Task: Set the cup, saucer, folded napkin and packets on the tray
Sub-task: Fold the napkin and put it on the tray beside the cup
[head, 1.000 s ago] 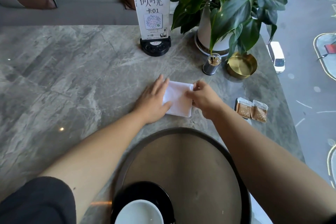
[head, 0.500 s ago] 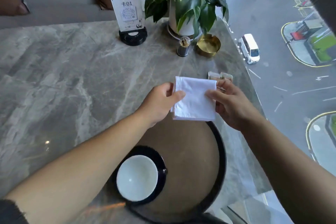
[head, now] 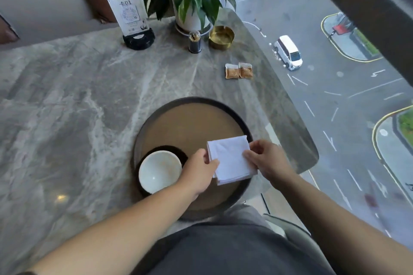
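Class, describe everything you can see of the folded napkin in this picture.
The folded napkin is plain white, thin and cloth-like or paper, folded into a rough square with layered edges showing along its near side. It lies tilted over the right part of the round tray, beside the cup. The left hand pinches its left edge; the right hand pinches its right edge. Whether it rests on the tray cannot be told.

Card stand [head: 128,10] on tabletop [head: 67,96] is showing Chinese chars up top, blurred, approx "伊人时光"; below that "卡01", then a QR-type code. Small print at bottom not legible. Packets [head: 238,71]: print too small to read.
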